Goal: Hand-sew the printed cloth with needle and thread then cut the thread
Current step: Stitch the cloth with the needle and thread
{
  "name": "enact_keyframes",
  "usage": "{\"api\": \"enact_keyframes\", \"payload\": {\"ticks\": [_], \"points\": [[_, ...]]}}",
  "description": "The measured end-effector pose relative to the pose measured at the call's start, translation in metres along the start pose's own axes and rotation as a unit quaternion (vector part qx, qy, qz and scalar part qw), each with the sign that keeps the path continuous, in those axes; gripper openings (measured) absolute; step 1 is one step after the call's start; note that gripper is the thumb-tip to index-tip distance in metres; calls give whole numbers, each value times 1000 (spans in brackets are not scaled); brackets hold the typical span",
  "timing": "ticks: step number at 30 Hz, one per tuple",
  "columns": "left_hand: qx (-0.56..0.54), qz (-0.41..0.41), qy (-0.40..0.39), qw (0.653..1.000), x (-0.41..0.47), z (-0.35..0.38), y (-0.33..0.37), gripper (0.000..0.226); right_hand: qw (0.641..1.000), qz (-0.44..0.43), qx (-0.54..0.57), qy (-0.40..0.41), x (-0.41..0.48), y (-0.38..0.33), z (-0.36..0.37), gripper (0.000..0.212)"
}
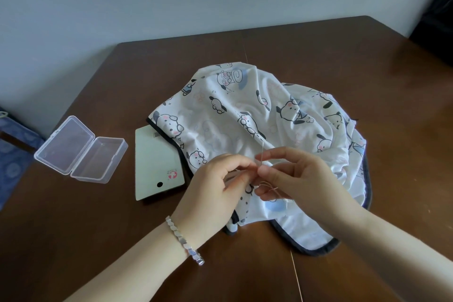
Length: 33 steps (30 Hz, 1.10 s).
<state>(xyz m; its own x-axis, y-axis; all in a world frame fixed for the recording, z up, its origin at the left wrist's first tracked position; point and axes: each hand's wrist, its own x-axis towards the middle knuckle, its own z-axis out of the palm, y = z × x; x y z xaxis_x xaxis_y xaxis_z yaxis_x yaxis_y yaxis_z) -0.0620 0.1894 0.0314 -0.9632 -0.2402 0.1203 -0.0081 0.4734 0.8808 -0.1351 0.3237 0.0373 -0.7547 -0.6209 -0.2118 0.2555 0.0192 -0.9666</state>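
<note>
A white cloth [247, 115] printed with black-eared cartoon dogs and edged in dark navy binding is lying crumpled on the brown wooden table [355, 56], and both hands are working over its near edge. The right hand [301, 179] is pinching a thin silver needle [261, 153] between thumb and forefinger, the needle standing nearly upright above the cloth's near folds, while its other fingers are curling loosely below with pale thread [268, 186] looping across them. The left hand [215, 184], wearing a silver link bracelet [183, 243] at the wrist, is curling its fingers inward and seems to be pinching the thread right beside the needle's lower end, though the detail there is very small. A pale green rectangular card [154, 162] with a barcode and a black hole is lying with one corner tucked under the cloth's left edge. Further left of the cloth, a clear plastic hinged box [81, 149] is sitting with its lid open. A blue patterned fabric [11, 154] is showing well left of the cloth, beyond the table's edge.
</note>
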Motion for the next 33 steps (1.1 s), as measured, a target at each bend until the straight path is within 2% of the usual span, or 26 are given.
{"api": "enact_keyframes", "payload": {"ticks": [4, 8, 11, 16, 19, 22, 26, 30, 33], "points": [[-4, -8, -5, 1000, 0, 2, 1, 23, 995, -13, -101, 4, 1, -1, -3, 16], [-23, -16, -6, 1000, 0, 4, 2, 22, 982, -67, -161, 76, 1, 7, -4, 15], [-20, 9, -1, 1000, -2, 6, 3, 21, 987, -90, -89, 104, 0, 8, 0, 18], [-8, 54, 36, 998, 2, 1, 4, 21, 994, -57, 57, 80, 7, -1, 6, 18], [-27, 33, 46, 998, 2, 0, 3, 23, 994, -11, 81, 75, 17, -3, 7, 17], [-35, 22, 34, 999, -2, -2, 1, 16, 984, 14, 132, 119, 32, -12, -7, 22], [-108, -28, 19, 994, -2, -6, 1, 20, 983, 31, 95, 155, 45, -18, -29, 21], [-182, -93, 8, 979, 3, -5, 0, 23, 968, 59, 214, 120, 48, -20, -22, 20], [-197, -118, 4, 973, 5, -3, 0, 24, 966, 24, 238, 99, 56, -24, -15, 13]]}}
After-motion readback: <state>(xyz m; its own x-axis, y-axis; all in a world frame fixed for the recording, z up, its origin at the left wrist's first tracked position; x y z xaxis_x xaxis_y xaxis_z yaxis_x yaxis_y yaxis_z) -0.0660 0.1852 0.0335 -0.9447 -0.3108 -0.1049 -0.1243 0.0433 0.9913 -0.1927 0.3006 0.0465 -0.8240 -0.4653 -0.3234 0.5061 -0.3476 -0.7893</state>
